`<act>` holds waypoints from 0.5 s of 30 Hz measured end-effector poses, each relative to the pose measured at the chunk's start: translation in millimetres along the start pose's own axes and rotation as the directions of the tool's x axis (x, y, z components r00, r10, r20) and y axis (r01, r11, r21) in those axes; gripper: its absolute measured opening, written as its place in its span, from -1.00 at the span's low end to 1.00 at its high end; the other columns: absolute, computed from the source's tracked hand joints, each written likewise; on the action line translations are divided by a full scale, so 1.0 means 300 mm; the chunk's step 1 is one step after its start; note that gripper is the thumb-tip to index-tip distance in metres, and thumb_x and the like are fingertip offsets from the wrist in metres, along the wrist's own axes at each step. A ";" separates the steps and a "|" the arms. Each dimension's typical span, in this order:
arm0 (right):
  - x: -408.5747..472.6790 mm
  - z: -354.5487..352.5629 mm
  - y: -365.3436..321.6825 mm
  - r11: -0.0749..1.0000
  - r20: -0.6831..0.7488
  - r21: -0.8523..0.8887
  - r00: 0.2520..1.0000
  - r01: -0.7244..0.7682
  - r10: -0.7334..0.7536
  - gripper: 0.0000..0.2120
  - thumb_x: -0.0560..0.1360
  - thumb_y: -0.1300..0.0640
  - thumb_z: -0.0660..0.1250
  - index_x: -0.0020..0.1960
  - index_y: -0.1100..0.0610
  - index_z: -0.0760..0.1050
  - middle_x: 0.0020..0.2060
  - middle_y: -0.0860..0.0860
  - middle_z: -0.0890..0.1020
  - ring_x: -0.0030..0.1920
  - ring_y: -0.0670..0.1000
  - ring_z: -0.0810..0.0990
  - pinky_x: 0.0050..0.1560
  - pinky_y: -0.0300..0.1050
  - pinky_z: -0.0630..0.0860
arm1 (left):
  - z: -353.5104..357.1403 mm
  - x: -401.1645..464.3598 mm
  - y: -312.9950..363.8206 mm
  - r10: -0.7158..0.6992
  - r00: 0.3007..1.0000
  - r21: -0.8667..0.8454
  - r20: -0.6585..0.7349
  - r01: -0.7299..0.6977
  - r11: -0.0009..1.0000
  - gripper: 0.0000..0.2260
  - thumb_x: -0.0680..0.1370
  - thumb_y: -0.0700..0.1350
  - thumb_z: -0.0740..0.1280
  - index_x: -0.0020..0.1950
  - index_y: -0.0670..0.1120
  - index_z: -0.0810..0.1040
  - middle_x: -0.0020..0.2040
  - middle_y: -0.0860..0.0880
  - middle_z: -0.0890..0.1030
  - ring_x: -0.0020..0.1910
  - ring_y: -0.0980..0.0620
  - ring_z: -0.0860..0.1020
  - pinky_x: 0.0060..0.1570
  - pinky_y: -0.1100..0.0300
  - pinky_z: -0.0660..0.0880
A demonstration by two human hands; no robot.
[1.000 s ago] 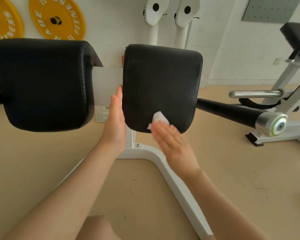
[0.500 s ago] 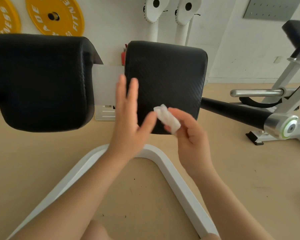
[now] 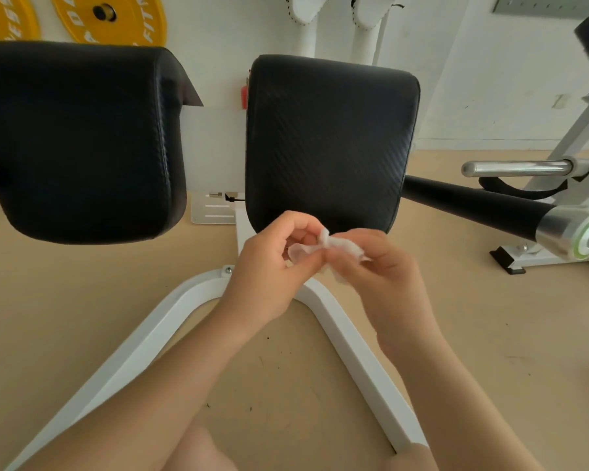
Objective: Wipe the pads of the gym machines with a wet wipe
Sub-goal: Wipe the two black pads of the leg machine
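Observation:
Two black textured pads stand side by side on a white machine: the left pad (image 3: 79,137) and the right pad (image 3: 327,144). Just below the right pad's lower edge, both hands hold a crumpled white wet wipe (image 3: 334,248) between them. My left hand (image 3: 269,266) pinches the wipe's left end with curled fingers. My right hand (image 3: 385,270) pinches its right end. Neither hand touches a pad.
The machine's white V-shaped base frame (image 3: 351,348) spreads across the tan floor under my arms. A black roller bar with a chrome end cap (image 3: 572,232) juts out at right, with another white machine (image 3: 558,164) behind it. Yellow weight plates (image 3: 113,18) hang on the wall.
My right hand lifted the wipe off the right pad and drew back. My left hand left the pad's side edge and came over to pinch the wipe too.

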State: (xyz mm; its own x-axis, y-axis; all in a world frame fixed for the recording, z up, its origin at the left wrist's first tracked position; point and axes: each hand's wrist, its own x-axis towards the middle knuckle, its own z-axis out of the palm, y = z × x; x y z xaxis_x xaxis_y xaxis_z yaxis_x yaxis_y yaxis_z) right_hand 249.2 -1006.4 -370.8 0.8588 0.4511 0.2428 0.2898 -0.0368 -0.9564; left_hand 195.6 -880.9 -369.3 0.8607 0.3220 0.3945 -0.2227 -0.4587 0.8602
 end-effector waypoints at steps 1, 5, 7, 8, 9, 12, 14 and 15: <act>0.007 -0.007 -0.002 1.000 -0.043 0.019 0.999 -0.001 0.002 -0.88 0.43 0.09 0.34 -0.17 -0.06 0.65 -0.10 -0.05 0.62 -0.08 -0.16 0.56 -0.06 -0.24 0.52 | -0.004 0.001 -0.002 -0.032 0.999 -0.015 -0.006 0.032 0.999 -0.83 0.44 -0.09 0.41 -0.04 0.10 0.49 -0.17 0.15 0.57 -0.14 0.24 0.55 -0.17 0.39 0.49; 0.028 -0.063 0.002 0.985 0.002 0.146 0.995 -0.096 0.096 -0.81 0.53 0.19 0.25 -0.06 0.06 0.64 -0.12 0.01 0.68 -0.08 -0.03 0.62 -0.06 -0.23 0.57 | -0.016 0.010 -0.016 -0.123 0.992 -0.070 0.000 0.123 0.990 -0.81 0.43 -0.08 0.42 -0.02 0.12 0.48 -0.18 0.14 0.58 -0.17 0.21 0.57 -0.18 0.39 0.50; 0.031 -0.074 0.015 0.987 -0.015 0.117 0.993 -0.113 0.116 -0.84 0.52 0.22 0.27 -0.07 0.07 0.62 -0.17 0.01 0.68 -0.12 0.01 0.63 -0.10 -0.16 0.61 | -0.019 0.008 -0.021 -0.133 0.991 -0.071 0.034 0.135 0.988 -0.89 0.44 -0.08 0.41 -0.09 0.08 0.53 -0.23 0.14 0.58 -0.21 0.21 0.56 -0.21 0.38 0.49; 0.030 -0.074 0.024 0.994 -0.073 0.057 0.992 -0.097 0.101 -0.86 0.50 0.23 0.30 -0.09 0.05 0.60 -0.21 0.00 0.67 -0.16 0.00 0.63 -0.15 -0.17 0.61 | -0.019 0.005 -0.023 -0.136 0.989 -0.070 0.049 0.139 0.988 -0.94 0.44 -0.07 0.40 -0.13 0.06 0.54 -0.26 0.15 0.57 -0.23 0.22 0.55 -0.22 0.39 0.48; 0.029 -0.070 0.035 0.997 -0.154 -0.041 0.986 -0.068 0.060 -0.85 0.48 0.24 0.32 -0.12 0.00 0.57 -0.24 -0.03 0.65 -0.20 -0.03 0.63 -0.21 -0.21 0.60 | -0.018 0.001 -0.025 -0.141 0.989 -0.067 0.052 0.144 0.987 -0.95 0.45 -0.07 0.39 -0.17 0.04 0.54 -0.29 0.15 0.56 -0.25 0.23 0.53 -0.23 0.39 0.47; 0.004 -0.038 0.037 0.963 -0.314 -0.270 0.942 0.030 -0.117 -0.76 0.44 0.24 0.37 -0.21 -0.10 0.47 -0.31 -0.17 0.59 -0.25 -0.18 0.56 -0.27 -0.38 0.48 | -0.003 -0.004 -0.032 -0.161 0.987 -0.045 0.001 0.161 0.986 -0.93 0.46 -0.08 0.38 -0.19 0.02 0.50 -0.30 0.15 0.53 -0.25 0.22 0.52 -0.21 0.37 0.48; -0.023 -0.002 0.039 0.939 -0.289 -0.310 0.926 0.149 -0.242 -0.81 0.44 0.24 0.38 -0.20 -0.04 0.50 -0.31 -0.19 0.57 -0.23 -0.18 0.55 -0.22 -0.36 0.49 | 0.015 -0.006 -0.021 -0.206 0.978 -0.059 -0.033 0.204 0.977 -0.96 0.48 -0.09 0.36 -0.15 -0.01 0.52 -0.24 0.09 0.58 -0.24 0.17 0.56 -0.19 0.29 0.54; -0.034 0.019 0.043 0.921 -0.259 -0.319 0.915 0.223 -0.311 -0.89 0.44 0.22 0.38 -0.16 0.01 0.53 -0.28 -0.19 0.58 -0.21 -0.16 0.55 -0.19 -0.33 0.49 | 0.022 -0.008 -0.012 -0.245 0.969 -0.103 -0.030 0.241 0.965 -0.97 0.50 -0.09 0.34 -0.11 -0.03 0.54 -0.21 0.04 0.61 -0.21 0.13 0.60 -0.18 0.27 0.57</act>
State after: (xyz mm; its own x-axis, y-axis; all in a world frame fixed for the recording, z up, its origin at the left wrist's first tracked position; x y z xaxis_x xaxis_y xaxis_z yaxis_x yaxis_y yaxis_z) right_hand 241.7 -1006.3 -386.5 0.8047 0.1932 0.5614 0.5931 -0.2181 -0.7750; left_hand 197.5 -885.6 -375.5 0.8747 0.4495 0.1812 -0.0548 -0.2797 0.9585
